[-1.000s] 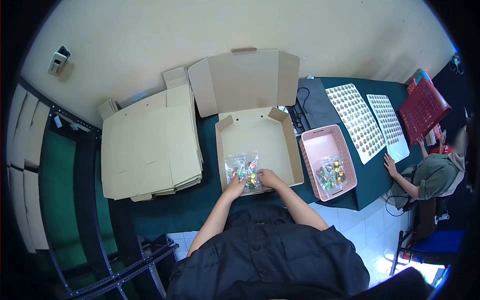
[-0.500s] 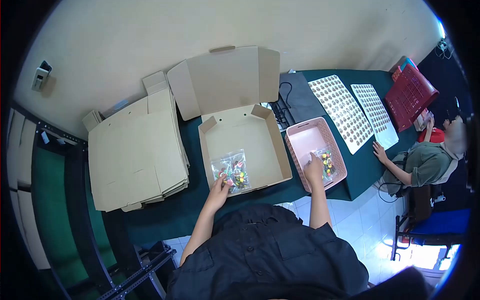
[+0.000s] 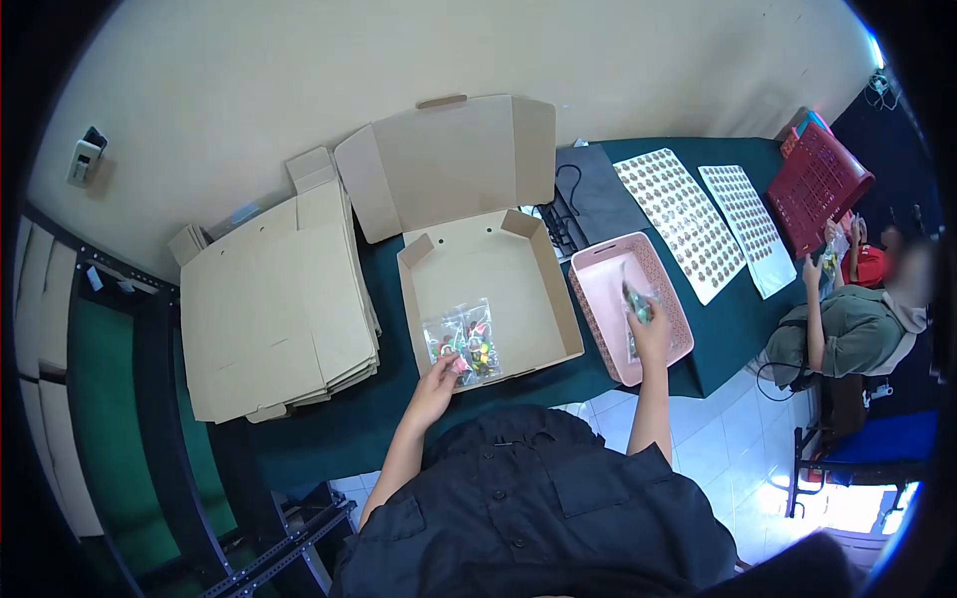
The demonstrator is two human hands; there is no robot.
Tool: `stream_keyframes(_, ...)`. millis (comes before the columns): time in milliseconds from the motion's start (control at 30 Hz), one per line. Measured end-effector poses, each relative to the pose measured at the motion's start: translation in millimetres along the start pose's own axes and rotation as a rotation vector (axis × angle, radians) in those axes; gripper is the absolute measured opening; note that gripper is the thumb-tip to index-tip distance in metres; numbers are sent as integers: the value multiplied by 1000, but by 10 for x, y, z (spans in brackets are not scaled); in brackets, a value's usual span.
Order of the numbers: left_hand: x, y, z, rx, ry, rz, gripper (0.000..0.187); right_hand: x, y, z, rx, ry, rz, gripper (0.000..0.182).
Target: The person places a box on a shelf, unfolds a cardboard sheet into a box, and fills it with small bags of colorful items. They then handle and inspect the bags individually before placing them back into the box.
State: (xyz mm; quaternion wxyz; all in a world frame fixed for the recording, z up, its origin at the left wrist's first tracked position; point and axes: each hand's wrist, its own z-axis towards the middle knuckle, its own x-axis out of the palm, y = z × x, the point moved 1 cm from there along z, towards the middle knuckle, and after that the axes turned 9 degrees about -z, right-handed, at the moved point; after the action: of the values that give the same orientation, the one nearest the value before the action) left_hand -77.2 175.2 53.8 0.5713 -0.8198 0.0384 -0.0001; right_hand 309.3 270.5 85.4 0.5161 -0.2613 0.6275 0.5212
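Observation:
An open cardboard box (image 3: pixel 518 289) stands before me with its lid raised against the wall. Two clear plastic bags of colorful candies (image 3: pixel 480 339) lie side by side in its near left corner. My left hand (image 3: pixel 434 391) reaches over the front edge, its fingers closed at the lower part of the left bag. Inside the pink basket (image 3: pixel 601 267) on the right, my right hand (image 3: pixel 651 337) grips another clear bag of candies (image 3: pixel 638 304), lifted and tilted. My palm and fingers hide part of that bag.
Flattened cardboard boxes (image 3: pixel 264 309) are stacked on the left. Sticker sheets (image 3: pixel 683 224) lie right of the basket, with a dark red basket (image 3: pixel 817 189) beyond. A black bag (image 3: pixel 603 194) lies behind. At the far right, a co-worker (image 3: pixel 847 324) holds a small clear packet.
My right hand has closed on a bag in the pink basket and raised it slightly. My left hand stays almost still. The co-worker's hand has left the sticker sheet's edge.

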Motion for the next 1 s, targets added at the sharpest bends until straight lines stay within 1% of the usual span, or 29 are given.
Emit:
stream_keyframes(67, 22, -86, -26, 13, -16, -28, 35, -172, 350, -56, -34, -7, 324, 46)
stream_keyframes(100, 36, -136, -18, 11, 40, -78, 37, -167, 486, -85, -150, -12, 437, 44)
stream_keyframes(133, 57, -180, -5, 10, 96, -129, 40, -225, 704, -185, -242, -23, 472, 43)
stream_keyframes(167, 96, -219, 16, 12, 92, -129, 40, -294, 965, -306, -336, -35, 508, 42)
stream_keyframes(200, 164, -269, 38, 82, 149, -224, 44, -295, 1179, -448, -371, 32, 502, 42)
stream_keyframes(233, 233, -309, 43, 154, 204, -318, 49, -167, 1288, -564, -418, 147, 568, 41)
stream_keyframes(267, 301, -338, 35, 157, 196, -317, 49, -37, 1393, -731, -511, 200, 591, 41)
stream_keyframes(300, 369, -371, 30, 170, 196, -504, 53, 32, 1506, -875, -718, 263, 579, 38)
stream_keyframes(333, 407, -394, 31, 183, 197, -690, 57, -41, 1688, -1017, -788, 389, 596, 35)
stream_keyframes(367, 409, -400, 63, 102, 109, -767, 54, -15, 1770, -1091, -829, 391, 616, 35)
stream_keyframes(400, 378, -411, 90, 108, 104, -766, 54, -4, 1820, -1118, -872, 394, 634, 35)
stream_keyframes(433, 326, -416, 109, 117, 51, -740, 52, 4, 1834, -1095, -880, 395, 636, 35)
stream_keyframes(467, 276, -412, 118, 124, -1, -712, 50, 23, 1825, -1055, -780, 382, 661, 35)
stream_keyframes(500, 237, -447, 97, 148, -35, -753, 43, 40, 1810, -1022, -676, 368, 684, 35)
stream_keyframes(533, 189, -449, 68, 146, -38, -753, 43, 46, 1804, -984, -676, 371, 685, 35)
stream_keyframes(600, 116, -440, 36, 13, 19, -901, 41, 60, 1792, -901, -589, 392, 696, 38)
stream_keyframes(633, 118, -437, 39, 31, 62, -968, 42, 97, 1787, -895, -561, 462, 709, 42)
stream_keyframes(667, 139, -433, 29, 31, 64, -968, 42, 138, 1786, -909, -561, 460, 708, 42)
stream_keyframes(733, 240, -479, -12, 62, 43, -810, 41, 288, 1788, -1001, -453, 693, 947, 51)
stream_keyframes(767, 289, -480, -14, 111, 26, -746, 40, 463, 1747, -1063, -378, 767, 1008, 48)
stream_keyframes(800, 318, -473, -15, 112, 25, -747, 40, 409, 1779, -1079, -380, 768, 1007, 48)
stream_keyframes(867, 342, -460, -29, 177, 9, -725, 39, 289, 1827, -1133, -313, 987, 1038, 41)
stream_keyframes(900, 336, -454, -42, 203, 26, -700, 39, 264, 1842, -1149, -343, 954, 1065, 35)
stream_keyframes(933, 332, -450, -55, 202, 24, -700, 39, 265, 1837, -1141, -342, 956, 1065, 35)
stream_keyframes(1000, 328, -445, -76, 165, 15, -747, 39, 273, 1798, -1107, -264, 1035, 954, 35)
